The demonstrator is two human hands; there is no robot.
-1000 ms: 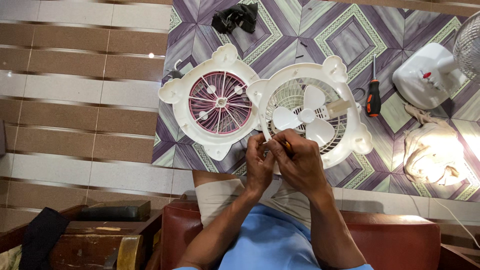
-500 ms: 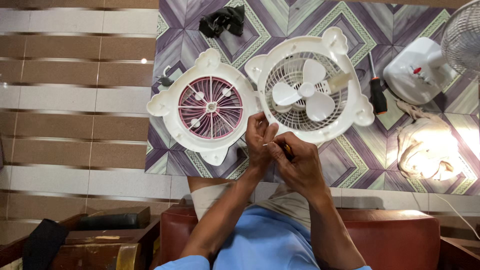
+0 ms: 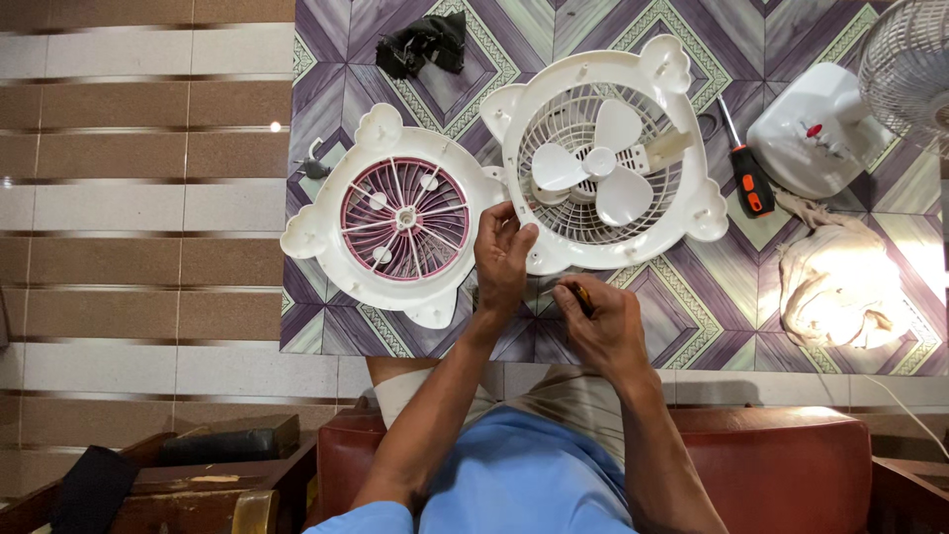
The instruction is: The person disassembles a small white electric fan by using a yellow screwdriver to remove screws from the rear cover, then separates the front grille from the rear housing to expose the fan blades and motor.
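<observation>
**Two fan halves on a patterned mat**

The left hand has its fingers clamped on the rim of the white round plastic fan housing with three blades. The right hand has its fingers closed around a thin yellow-handled tool. Just beside lies a white fan cover with pink grille. An orange-and-black screwdriver, a cream cloth and a black rag lie near on the purple patterned mat.

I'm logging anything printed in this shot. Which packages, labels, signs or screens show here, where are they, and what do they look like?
No packages, labels, signs or screens show.
Nearest to one: white fan base, upper right on the patterned mat, with a small red knob.
The left hand touches the white fan housing; it looks unmarked.
</observation>
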